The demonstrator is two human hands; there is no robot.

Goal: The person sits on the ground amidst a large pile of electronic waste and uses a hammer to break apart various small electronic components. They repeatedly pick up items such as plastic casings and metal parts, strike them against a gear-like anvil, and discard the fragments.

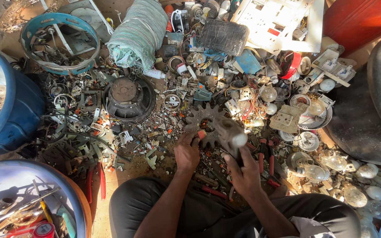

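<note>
Stripping scrap on the floor — part held over gear point(206, 123).
L hand point(187, 152) pinches red bit point(202, 134), R hand point(244, 172) grips hammer point(231, 132) — next needs a steady strike.

Sunlit dirt floor point(128, 169) under scrap litter; blue drums point(9, 110) left; red barrel point(358, 17) top right

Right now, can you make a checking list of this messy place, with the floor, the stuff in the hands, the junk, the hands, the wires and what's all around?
Surface: dirt ground, littered with scrap.
Job's things: rusty gear wheel; dusty hammer raised over it.
Clutter: speaker, light bulbs, red-handled pliers, broken switch plates.
Hands: left hand on the gear; right hand fingers gripping the hammer.
Cables: thin wires tangled in the scrap.
Surroundings: blue drum, red container, rolled sack.
</note>
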